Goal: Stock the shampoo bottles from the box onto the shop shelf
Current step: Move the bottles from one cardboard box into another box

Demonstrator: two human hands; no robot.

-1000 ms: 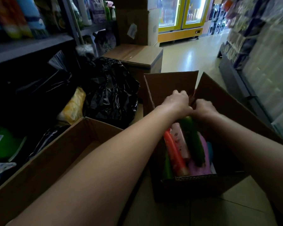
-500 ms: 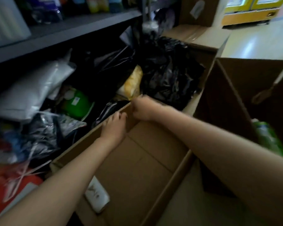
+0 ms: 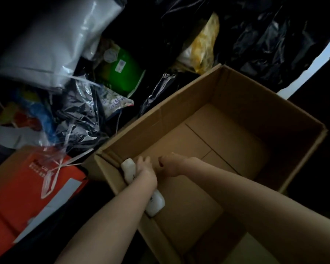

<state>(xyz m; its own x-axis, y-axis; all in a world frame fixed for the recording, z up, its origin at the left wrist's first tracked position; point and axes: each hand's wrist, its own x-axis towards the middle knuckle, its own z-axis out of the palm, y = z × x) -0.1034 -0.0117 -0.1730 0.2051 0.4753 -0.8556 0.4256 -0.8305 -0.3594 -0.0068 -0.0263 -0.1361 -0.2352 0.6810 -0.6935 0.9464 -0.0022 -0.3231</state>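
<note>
— Head view: where is the shampoo bottle (image 3: 154, 203) seen?

— A white bottle is seen lying on its side inside the open cardboard box (image 3: 236, 134), pressed against the box's left wall near the corner. Its middle is covered by the left hand (image 3: 146, 173); one white end is shown above the hand, the other below the wrist.

— How are the fingers placed?

— The left hand is laid over the bottle with its fingers curled down around it, so the bottle is gripped. The right hand (image 3: 170, 166) is held just beside the left, over the box floor, with its fingers bent loosely downward; nothing is seen held in it, and whether the cardboard is touched cannot be told.

— What else is contained in the box?

— Only bare brown cardboard with flap seams is shown around the bottle.

— And what is found outside the box?

— An orange carton (image 3: 27, 187) tied with white plastic strapping is seen to the left. Beyond it, crumpled clear and black plastic bags (image 3: 265, 40) are heaped, with a green packet (image 3: 122, 73), a yellow packet (image 3: 204, 42) and a large silvery-white bag (image 3: 51, 37) among them. The scene is dimly lit.
</note>
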